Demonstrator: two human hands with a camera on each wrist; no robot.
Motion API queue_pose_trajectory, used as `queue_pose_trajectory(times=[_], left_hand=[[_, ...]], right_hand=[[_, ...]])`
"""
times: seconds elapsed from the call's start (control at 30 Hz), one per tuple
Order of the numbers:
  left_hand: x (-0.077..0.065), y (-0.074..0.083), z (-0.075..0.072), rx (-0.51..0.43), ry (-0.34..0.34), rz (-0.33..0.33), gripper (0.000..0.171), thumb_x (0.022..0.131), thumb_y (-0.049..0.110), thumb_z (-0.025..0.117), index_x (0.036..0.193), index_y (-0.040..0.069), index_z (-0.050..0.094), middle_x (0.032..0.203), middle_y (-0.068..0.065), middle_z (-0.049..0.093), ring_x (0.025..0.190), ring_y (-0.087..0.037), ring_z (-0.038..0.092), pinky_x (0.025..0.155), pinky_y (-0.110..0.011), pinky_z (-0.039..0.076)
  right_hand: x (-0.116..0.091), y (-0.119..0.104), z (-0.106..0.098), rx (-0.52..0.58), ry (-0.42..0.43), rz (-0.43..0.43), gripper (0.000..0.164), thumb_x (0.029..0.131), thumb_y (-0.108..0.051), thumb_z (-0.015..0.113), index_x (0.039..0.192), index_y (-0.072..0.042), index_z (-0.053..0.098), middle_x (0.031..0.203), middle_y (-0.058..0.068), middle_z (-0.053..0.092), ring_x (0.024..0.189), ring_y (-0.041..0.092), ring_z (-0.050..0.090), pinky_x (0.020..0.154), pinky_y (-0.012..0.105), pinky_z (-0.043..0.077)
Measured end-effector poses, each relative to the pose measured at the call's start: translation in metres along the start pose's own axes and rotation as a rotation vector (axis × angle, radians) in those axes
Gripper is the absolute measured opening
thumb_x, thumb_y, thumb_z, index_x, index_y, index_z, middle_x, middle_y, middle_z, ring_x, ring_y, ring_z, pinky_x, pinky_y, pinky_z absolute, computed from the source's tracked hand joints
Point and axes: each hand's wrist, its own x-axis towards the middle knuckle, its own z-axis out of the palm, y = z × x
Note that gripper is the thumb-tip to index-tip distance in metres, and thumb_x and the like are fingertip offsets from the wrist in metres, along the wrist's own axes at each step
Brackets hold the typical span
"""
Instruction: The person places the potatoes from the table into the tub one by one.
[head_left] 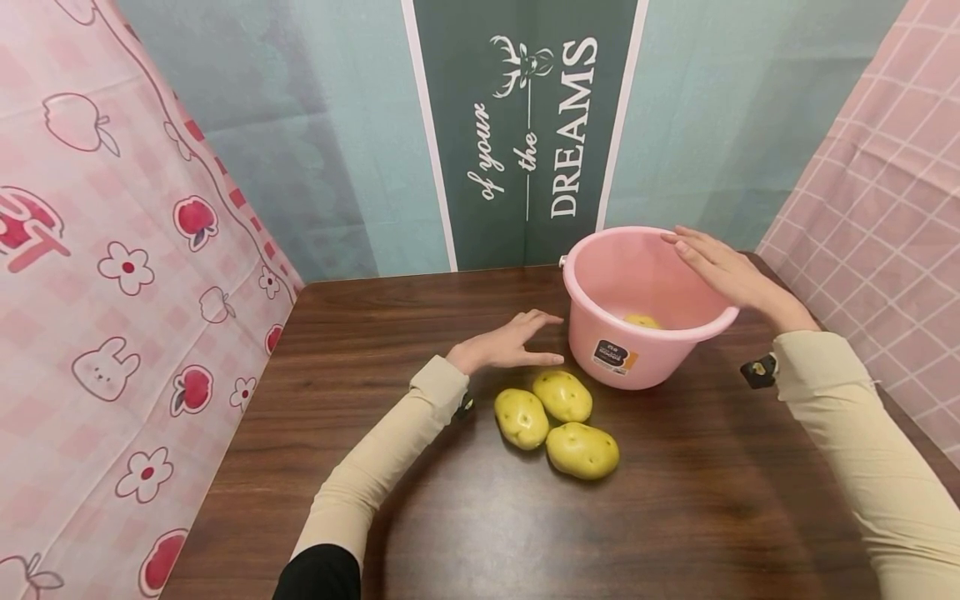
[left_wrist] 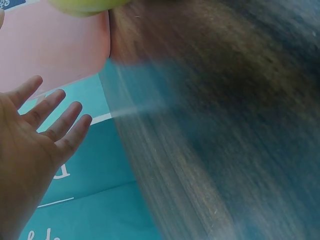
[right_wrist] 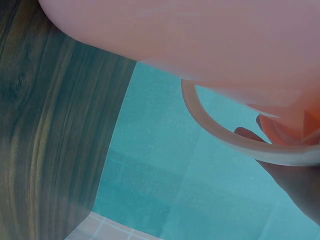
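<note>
1. The left hand (head_left: 506,344) was spread, empty, beside the pink bucket (head_left: 663,360).
2. The right hand (head_left: 722,268) was laid straight-fingered on its rim (head_left: 675,335).
3. Three potatoes (head_left: 573,446) were grouped on the table (head_left: 450,492), another potato (head_left: 642,320) seen inside.

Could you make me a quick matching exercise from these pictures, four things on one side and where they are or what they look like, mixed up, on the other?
Things:
1. Bucket
2. Three potatoes
3. Left hand
4. Right hand

Descriptions:
A. At the bucket's rim
B. Yellow, grouped together on the brown table
C. Pink, with a label on its side
D. Beside the bucket, holding nothing

Right pairs: 1-C, 2-B, 3-D, 4-A
</note>
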Motion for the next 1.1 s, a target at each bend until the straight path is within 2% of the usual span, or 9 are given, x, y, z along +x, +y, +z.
queue_pose_trajectory(times=[0.23, 0.8, 1.1], left_hand=[[0.000, 0.002, 0.002, -0.002, -0.020, 0.004, 0.076, 0.084, 0.060, 0.053, 0.142, 0.017, 0.031, 0.140, 0.001, 0.034, 0.132, -0.019, 0.028, 0.107, -0.039, 0.029], [0.000, 0.005, 0.009, 0.028, -0.048, 0.018, 0.073, 0.085, 0.057, 0.054, 0.141, 0.015, 0.033, 0.139, -0.002, 0.037, 0.128, -0.018, 0.031, 0.106, -0.036, 0.031], [-0.002, 0.005, 0.012, 0.011, -0.081, -0.009, 0.076, 0.083, 0.063, 0.052, 0.142, 0.020, 0.032, 0.140, 0.001, 0.035, 0.135, -0.022, 0.026, 0.109, -0.040, 0.027]], right_hand=[[0.000, -0.001, -0.001, -0.001, 0.002, 0.000, 0.050, 0.101, -0.038, 0.025, 0.145, -0.014, 0.032, 0.153, 0.017, 0.016, 0.139, 0.042, 0.008, 0.102, 0.068, 0.007], [0.001, 0.000, 0.000, 0.011, 0.006, -0.007, 0.050, 0.101, -0.037, 0.025, 0.144, -0.014, 0.033, 0.153, 0.017, 0.015, 0.139, 0.041, 0.008, 0.102, 0.067, 0.006], [0.000, 0.000, 0.000, 0.007, 0.006, -0.005, 0.050, 0.101, -0.038, 0.024, 0.145, -0.015, 0.032, 0.153, 0.016, 0.015, 0.139, 0.041, 0.008, 0.102, 0.068, 0.006]])
